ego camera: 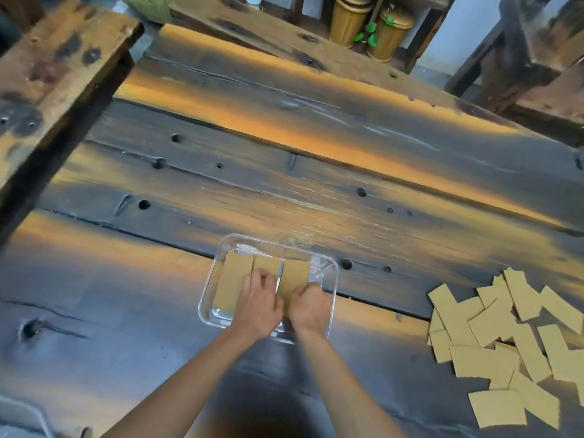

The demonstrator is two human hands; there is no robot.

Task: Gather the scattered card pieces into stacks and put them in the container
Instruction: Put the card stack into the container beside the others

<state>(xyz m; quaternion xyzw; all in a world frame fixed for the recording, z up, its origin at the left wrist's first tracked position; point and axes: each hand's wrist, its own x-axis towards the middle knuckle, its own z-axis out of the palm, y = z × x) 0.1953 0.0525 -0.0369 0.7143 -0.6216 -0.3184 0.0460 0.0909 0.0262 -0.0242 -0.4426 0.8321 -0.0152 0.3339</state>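
Card pieces, thin, light and likely stiff, lie scattered right of the clear container, where left hand and right hand seemingly press stacks flat; grip edges.

A dark, weathered plank table is carrying a clear plastic container near its front edge, while loose tan card pieces are lying scattered at its right.

So there's one clear plastic container with three card stacks inside, two hands, and a loose pile of roughly twenty card pieces on the bench.
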